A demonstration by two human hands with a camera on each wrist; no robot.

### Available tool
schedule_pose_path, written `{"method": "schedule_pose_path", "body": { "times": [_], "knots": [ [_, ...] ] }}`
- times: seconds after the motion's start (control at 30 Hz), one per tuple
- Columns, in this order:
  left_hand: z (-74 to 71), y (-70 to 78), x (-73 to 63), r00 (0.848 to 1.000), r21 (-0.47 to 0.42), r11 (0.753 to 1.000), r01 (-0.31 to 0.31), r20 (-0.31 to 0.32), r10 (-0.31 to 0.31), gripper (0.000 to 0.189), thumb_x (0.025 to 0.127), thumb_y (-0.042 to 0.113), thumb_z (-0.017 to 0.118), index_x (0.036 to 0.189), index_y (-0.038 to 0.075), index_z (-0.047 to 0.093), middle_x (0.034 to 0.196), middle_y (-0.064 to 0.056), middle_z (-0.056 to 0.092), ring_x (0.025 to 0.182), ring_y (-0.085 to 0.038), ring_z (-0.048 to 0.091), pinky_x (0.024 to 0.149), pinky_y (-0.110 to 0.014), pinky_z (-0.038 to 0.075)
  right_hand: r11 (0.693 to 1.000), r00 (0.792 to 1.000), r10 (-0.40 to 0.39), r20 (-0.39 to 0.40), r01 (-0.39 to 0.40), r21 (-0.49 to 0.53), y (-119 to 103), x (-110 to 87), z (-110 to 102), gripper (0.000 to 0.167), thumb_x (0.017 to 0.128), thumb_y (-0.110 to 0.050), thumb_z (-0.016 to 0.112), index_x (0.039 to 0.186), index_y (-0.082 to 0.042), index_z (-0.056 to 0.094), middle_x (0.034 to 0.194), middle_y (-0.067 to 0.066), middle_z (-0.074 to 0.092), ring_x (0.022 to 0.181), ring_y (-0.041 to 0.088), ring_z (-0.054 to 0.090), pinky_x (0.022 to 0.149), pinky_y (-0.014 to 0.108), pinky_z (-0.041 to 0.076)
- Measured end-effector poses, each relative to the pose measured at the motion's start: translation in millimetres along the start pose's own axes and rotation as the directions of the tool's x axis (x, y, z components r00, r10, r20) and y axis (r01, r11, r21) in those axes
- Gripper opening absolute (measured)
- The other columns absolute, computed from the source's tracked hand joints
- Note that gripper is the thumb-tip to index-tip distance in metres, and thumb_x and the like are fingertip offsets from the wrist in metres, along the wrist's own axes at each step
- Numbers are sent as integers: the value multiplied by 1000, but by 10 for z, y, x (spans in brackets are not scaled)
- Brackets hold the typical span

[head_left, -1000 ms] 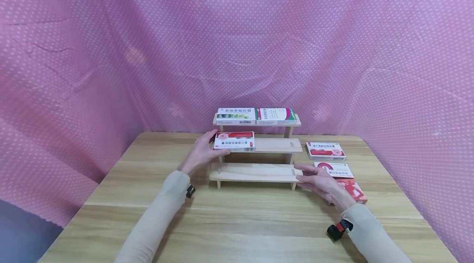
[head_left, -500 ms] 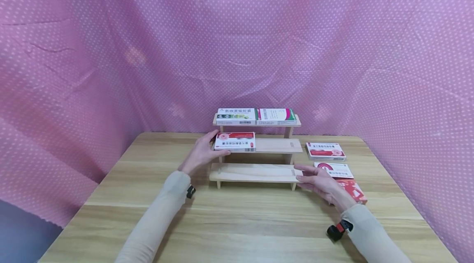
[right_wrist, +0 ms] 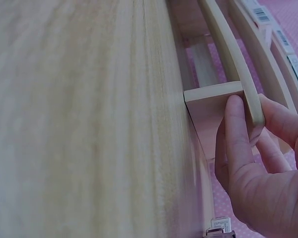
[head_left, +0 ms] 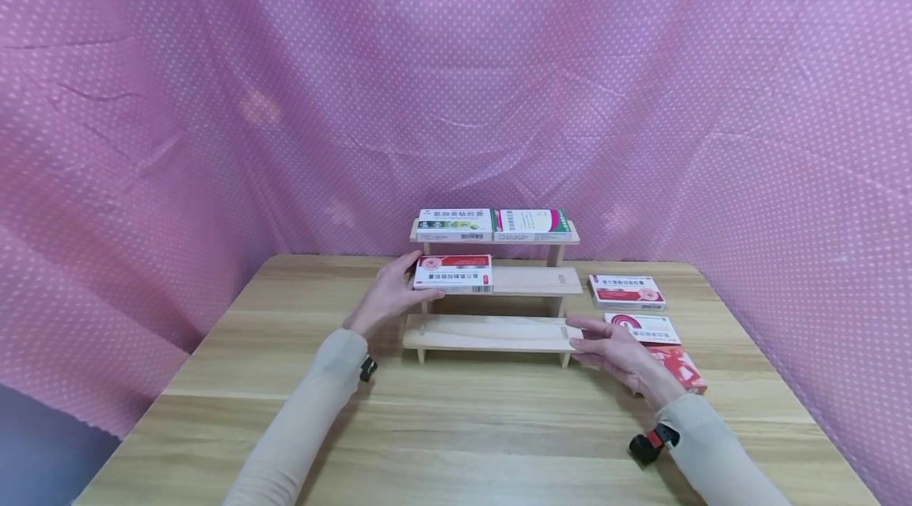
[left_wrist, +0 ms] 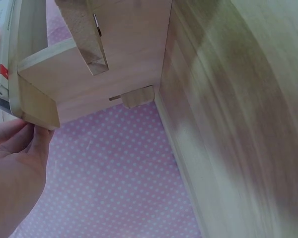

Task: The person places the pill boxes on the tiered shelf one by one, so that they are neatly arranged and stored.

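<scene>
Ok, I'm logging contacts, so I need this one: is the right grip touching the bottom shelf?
Touching. The right wrist view shows it: the right grip pinches the right end of the bottom shelf, with no gap at the wood.

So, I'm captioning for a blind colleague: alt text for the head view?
A person's left hand holds a red and white box on a wooden stand's middle shelf; the right hand grips its bottom shelf. Two boxes lie on the top shelf, others on the table.
</scene>
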State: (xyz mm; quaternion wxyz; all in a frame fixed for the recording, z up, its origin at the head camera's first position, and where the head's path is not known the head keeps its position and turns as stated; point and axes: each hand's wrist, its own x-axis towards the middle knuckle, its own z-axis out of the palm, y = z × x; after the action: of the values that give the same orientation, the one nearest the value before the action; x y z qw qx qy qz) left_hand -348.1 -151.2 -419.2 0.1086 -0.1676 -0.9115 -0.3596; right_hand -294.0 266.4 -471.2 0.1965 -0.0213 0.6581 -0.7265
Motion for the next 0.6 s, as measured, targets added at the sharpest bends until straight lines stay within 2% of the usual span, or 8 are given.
{"method": "schedule_pose_path", "body": {
  "times": [0.2,0.43,0.53,0.6],
  "knots": [
    [-4,-3,-2,1000,11,1000,0,2,0,108,70,60,80,151,5,34,151,-17,43,139,-36,40,117,-55,33,1000,1000,15,-12,-15,-7,-20,-7,17,64,93,-6,65,150,-2,36,154,26,30,107,14,64,98,35,55],
    [-30,-18,-54,997,-30,996,83,11,-83,119,66,77,70,156,15,25,161,-12,25,147,-35,25,118,-63,23,999,999,16,-28,-18,-41,-22,-8,-1,61,92,-7,66,147,-2,40,151,27,34,109,17,64,100,39,54],
    [-48,-41,-101,994,-57,992,112,24,-111,118,67,79,68,157,20,20,163,-11,20,148,-35,24,117,-65,22,997,1000,7,-29,-9,-78,-40,-21,-42,60,92,-7,67,146,1,41,148,28,37,109,18,64,102,40,52],
    [-63,-62,-136,990,-66,988,138,44,-135,117,68,77,69,158,23,17,164,-10,17,147,-36,24,117,-65,22,991,1000,-26,-6,25,-135,-58,-40,-92,59,93,-8,65,145,5,39,148,30,38,110,19,64,103,40,52]
  ]
}}
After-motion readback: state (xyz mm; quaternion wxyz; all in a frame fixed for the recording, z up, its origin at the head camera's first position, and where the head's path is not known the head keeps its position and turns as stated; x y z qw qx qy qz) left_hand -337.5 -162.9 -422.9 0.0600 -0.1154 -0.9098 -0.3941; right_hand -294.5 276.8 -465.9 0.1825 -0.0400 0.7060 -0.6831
